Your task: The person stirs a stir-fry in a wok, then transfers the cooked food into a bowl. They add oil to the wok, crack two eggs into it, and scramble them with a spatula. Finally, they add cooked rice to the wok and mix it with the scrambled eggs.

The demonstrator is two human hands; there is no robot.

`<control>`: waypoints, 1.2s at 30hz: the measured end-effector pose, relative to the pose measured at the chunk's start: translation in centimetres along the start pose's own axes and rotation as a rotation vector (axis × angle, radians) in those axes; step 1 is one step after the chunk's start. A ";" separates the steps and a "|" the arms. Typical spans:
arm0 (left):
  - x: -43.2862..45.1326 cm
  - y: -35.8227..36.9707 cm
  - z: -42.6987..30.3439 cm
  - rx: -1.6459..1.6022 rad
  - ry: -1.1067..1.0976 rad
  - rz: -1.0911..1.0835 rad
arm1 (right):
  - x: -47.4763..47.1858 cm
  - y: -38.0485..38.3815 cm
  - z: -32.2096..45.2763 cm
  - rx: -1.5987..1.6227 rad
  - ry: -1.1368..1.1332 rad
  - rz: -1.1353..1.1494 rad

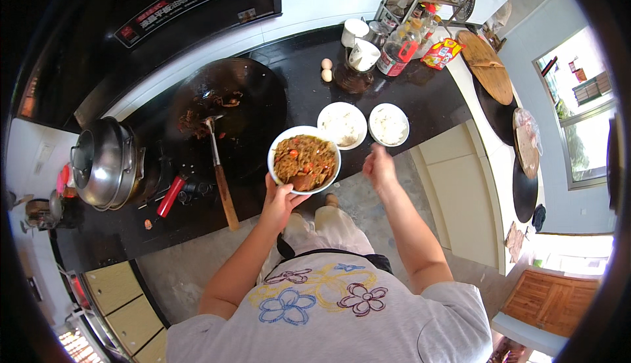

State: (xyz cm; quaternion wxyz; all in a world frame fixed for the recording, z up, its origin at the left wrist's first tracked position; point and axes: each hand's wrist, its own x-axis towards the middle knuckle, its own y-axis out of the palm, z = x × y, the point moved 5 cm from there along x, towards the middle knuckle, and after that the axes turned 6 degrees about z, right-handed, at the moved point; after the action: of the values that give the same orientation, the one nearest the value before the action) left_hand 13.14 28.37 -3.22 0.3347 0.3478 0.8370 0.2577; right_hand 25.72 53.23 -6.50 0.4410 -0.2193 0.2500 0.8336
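Note:
My left hand (pixel 278 200) holds a white bowl (pixel 272 166) by its near rim, thumb over the edge. The bowl is full of a brown cooked dish (pixel 304 161) with red chili pieces. Farther right, my right hand (pixel 379 170) is curled and slightly blurred, with no object visible in it. Its knuckles are close to the near rim of a smaller bowl of white rice (pixel 389 124); whether they touch is unclear. Beside that stands a larger bowl of rice (pixel 342 124), partly overlapped by the held bowl. Both rice bowls rest on the black countertop (pixel 300 99).
Left of the bowl, a wok (pixel 256 97) holds food scraps and a wooden-handled spatula (pixel 222 180). A lidded steel pot (pixel 103 161) and red-handled tool (pixel 172 196) are farther left. Two eggs (pixel 326 70), a glass jug (pixel 352 79) and several bottles (pixel 394 55) line the back.

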 end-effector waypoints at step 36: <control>13.7 -2.3 8.5 -0.179 0.101 -0.121 | 14.8 -0.6 -2.4 -0.047 0.236 0.195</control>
State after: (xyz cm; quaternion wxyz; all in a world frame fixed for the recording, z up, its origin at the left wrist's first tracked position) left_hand 11.19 38.99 -15.41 0.3369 0.2520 0.8460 0.3276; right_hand 18.98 61.28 -17.20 0.3202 -0.3005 0.3008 0.8466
